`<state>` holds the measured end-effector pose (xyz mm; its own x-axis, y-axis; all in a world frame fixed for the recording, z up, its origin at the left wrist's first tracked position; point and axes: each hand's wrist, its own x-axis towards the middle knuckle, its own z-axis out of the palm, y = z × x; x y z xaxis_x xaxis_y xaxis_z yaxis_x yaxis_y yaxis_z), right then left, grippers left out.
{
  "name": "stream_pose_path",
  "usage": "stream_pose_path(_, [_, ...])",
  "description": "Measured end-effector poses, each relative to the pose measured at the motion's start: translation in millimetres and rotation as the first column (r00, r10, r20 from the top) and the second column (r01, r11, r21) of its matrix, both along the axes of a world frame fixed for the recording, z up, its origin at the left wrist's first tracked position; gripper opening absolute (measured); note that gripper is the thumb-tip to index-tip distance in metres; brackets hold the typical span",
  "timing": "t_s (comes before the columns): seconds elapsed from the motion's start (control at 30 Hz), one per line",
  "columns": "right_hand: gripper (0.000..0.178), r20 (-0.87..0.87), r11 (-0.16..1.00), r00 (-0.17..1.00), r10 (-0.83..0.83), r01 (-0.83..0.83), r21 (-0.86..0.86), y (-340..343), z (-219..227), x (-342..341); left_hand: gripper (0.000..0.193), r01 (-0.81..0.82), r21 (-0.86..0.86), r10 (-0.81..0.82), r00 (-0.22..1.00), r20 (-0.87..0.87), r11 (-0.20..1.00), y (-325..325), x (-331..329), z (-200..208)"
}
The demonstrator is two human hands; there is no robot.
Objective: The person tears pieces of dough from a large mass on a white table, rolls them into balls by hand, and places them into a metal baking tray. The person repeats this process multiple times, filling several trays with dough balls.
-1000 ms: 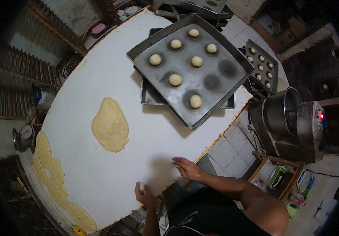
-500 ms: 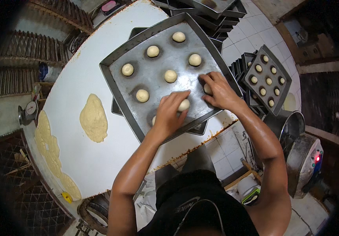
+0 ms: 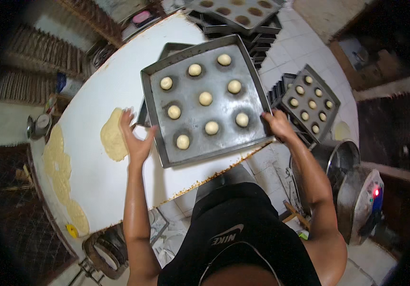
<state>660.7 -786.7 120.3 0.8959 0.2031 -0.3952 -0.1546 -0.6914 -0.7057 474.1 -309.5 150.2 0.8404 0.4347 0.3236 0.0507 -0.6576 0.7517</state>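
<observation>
A square metal baking tray [image 3: 225, 106] with several round dough balls [image 3: 205, 98] spaced in rows lies in front of me. My right hand [image 3: 280, 125] is closed on the tray's right wall. My left hand [image 3: 137, 139] is open at the left wall, fingers spread, thumb close to the metal. Whether that thumb touches the tray I cannot tell. Just left of those fingers a large flat lump of dough [image 3: 112, 137] rests on the white table [image 3: 88, 181]. Another dark tray [image 3: 175, 46] shows partly beneath the one I hold.
A long strip of dough [image 3: 58, 167] lies along the table's left edge. Stacked trays [image 3: 243, 14] stand at the far side. On the right are another stack topped by a tray of dough balls [image 3: 315, 106], a metal bowl [image 3: 344, 157] and a machine with a red light [image 3: 364, 200].
Both hands have left the dough balls. My right hand has taken the tray's right wall, and my left hand has moved out to the left side. The tray has turned slightly.
</observation>
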Motion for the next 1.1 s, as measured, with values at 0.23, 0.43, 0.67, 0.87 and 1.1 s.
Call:
stream_pose_path(0.23, [0.047, 0.014, 0.870, 0.875, -0.484, 0.483, -0.095, -267, 52, -131, 0.074, -0.446, -0.144, 0.397, 0.876, -0.273, 0.884, 56, -199, -88])
stream_pose_path(0.43, [0.041, 0.021, 0.697, 0.704, -0.710, 0.698, 0.164, -452, 14, -129, 0.069, -0.712, -0.250, 0.546, 0.677, -0.494, 0.656, -29, -314, -159])
stream_pose_path(0.67, [0.049, 0.118, 0.519, 0.530, -0.840, 0.847, -0.116, -421, -227, 12, 0.073, -0.399, 0.115, 0.405, 0.791, -0.458, 0.910, -109, -263, -173])
stream_pose_path(0.87, [0.041, -0.053, 0.223, 0.221, -0.974, 0.975, -0.026, -468, -359, 103, 0.072, -0.372, -0.122, 0.273, 0.832, -0.484, 0.920, -235, -131, -126])
stream_pose_path(1.1, [0.052, -0.563, 0.283, 0.261, -0.784, 0.958, 0.050, -363, -300, 81, 0.069, -0.505, 0.085, 0.424, 0.609, -0.671, 0.859, -306, -212, -62])
